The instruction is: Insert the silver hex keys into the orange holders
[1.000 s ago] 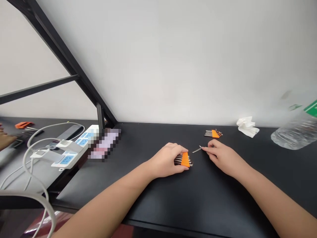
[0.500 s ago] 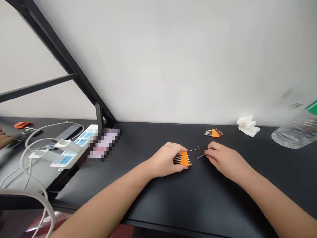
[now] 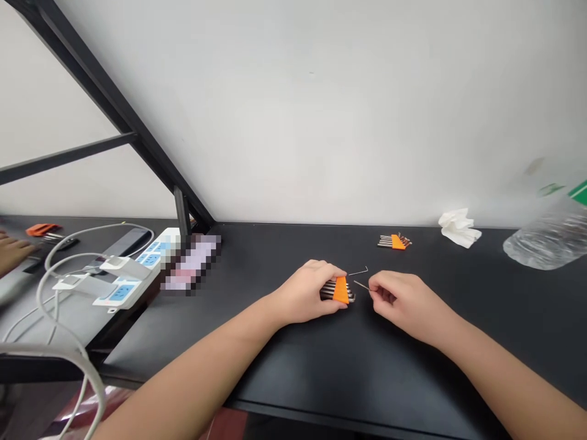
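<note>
My left hand (image 3: 312, 294) grips an orange hex key holder (image 3: 340, 290) from the left, thumb and fingers at its two ends. Several metal hex keys stick through the holder, their bent ends facing right. My right hand (image 3: 403, 298) pinches a thin hex key (image 3: 362, 285) whose free end points left toward the holder, a small gap apart from it. Just behind, a loose L-shaped hex key (image 3: 358, 271) lies on the black table (image 3: 293, 360). The right hand's fingers hide the rest of the pinched key.
A second orange holder with hex keys (image 3: 395, 242) lies farther back. Crumpled tissue (image 3: 460, 227) and a clear plastic bottle (image 3: 543, 238) stand at the right. On the left are a white power strip (image 3: 137, 269) with cables, a black frame (image 3: 183, 211) and another person's hand (image 3: 13, 252).
My right hand has lifted the thin hex key and brought it left, its free end now close to the holder. My left hand keeps its hold in about the same place.
</note>
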A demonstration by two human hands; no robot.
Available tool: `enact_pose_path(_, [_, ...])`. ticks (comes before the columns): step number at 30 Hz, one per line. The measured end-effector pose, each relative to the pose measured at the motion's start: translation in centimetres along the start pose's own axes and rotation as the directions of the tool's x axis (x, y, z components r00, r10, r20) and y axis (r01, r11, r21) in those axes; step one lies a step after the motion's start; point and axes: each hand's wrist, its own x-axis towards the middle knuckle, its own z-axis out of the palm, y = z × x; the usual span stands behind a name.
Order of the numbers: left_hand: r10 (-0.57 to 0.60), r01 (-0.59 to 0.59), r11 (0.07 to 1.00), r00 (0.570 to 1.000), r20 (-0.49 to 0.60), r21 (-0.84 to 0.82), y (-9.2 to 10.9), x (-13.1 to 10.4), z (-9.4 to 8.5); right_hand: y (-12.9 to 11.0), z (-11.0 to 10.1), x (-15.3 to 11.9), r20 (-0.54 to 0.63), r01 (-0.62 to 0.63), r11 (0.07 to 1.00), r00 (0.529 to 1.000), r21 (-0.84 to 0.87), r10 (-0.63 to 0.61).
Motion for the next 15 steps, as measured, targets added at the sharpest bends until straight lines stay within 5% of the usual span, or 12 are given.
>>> enact_pose_path(4, [0.031,-0.031,0.999,1.000,-0.001,-0.011,0.21,-0.09,0.07,0.02,0.25,-0.06,-0.109,0.110,0.992,0.987,-0.068,-0.117])
enact_pose_path(15, [0.029,-0.029,0.999,1.000,0.000,-0.025,0.04,-0.14,0.30,-0.03,0.23,-0.42,-0.084,0.218,0.961,0.969,-0.169,-0.234])
